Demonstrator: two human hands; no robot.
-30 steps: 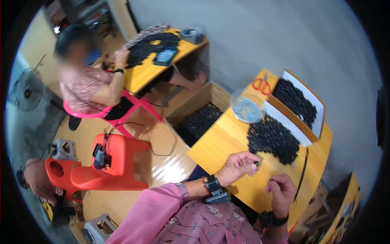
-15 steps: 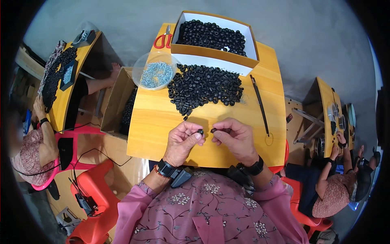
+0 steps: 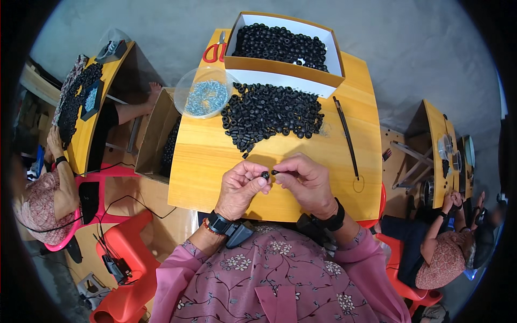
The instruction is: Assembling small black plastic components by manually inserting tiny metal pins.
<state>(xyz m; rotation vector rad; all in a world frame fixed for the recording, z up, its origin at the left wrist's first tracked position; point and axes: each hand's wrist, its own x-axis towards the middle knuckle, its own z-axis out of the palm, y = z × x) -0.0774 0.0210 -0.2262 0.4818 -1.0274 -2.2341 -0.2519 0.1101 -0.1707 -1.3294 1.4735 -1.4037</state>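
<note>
Near the table's front edge, my left hand [image 3: 242,182] pinches a small round black cap [image 3: 265,175] with a hole facing right. Close beside it, my right hand [image 3: 305,183] grips a small dark plug-like piece [image 3: 275,173] between thumb and fingertips, its tip pointing at the cap. A narrow gap seems to separate the two pieces. Beyond both hands lies a heap of small black parts [image 3: 272,114], some ring-shaped and some like short cylinders. Behind the heap stands a cardboard box [image 3: 285,68] holding many rounded black pieces.
Left of the heap sits a clear round tub [image 3: 184,100] of small shiny pieces. Red-handled scissors [image 3: 215,52] lie at the far left, a thin black rod [image 3: 346,138] at the right. A carton [image 3: 152,145] stands beside the table. Two people work at side tables.
My right hand has shifted slightly left and turned, bringing its dark piece closer to the cap. My left hand has barely moved.
</note>
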